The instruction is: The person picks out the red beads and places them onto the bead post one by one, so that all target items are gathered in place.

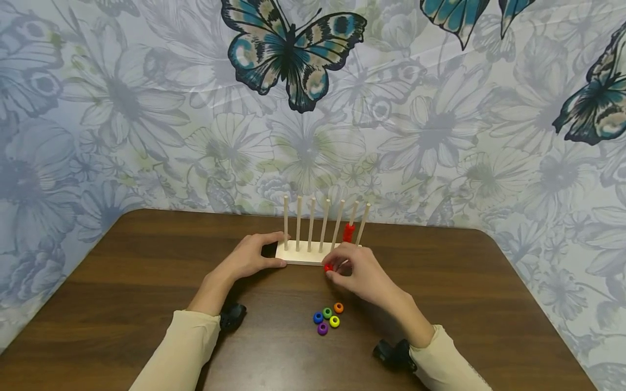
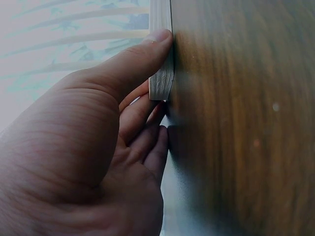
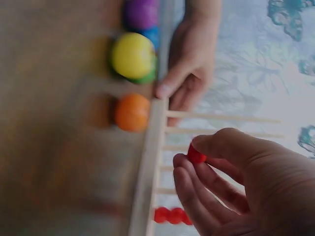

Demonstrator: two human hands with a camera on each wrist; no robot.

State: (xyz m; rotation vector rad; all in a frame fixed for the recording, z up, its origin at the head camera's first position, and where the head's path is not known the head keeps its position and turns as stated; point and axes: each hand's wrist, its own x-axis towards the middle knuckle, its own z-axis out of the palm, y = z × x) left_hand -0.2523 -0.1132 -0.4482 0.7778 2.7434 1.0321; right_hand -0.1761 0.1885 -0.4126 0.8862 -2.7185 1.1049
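Observation:
A pale wooden peg board (image 1: 303,256) with several upright pegs stands on the table. My left hand (image 1: 244,258) grips its left end, thumb along the front edge and fingers behind it, as the left wrist view also shows at the board's end (image 2: 161,88). Between thumb and fingertips my right hand (image 1: 362,274) pinches a red bead (image 3: 197,154), held in front of the board's right half. Stacked red beads (image 1: 348,232) sit on the second peg from the right; the right wrist view shows them in a row (image 3: 176,215), partly hidden by fingers.
Nearer me on the brown table (image 1: 146,288) lies a loose cluster of beads: orange (image 1: 338,308), green (image 1: 327,313), blue (image 1: 318,317), yellow (image 1: 335,321) and purple (image 1: 323,328). A butterfly-printed cloth (image 1: 440,163) hangs behind the table's far edge.

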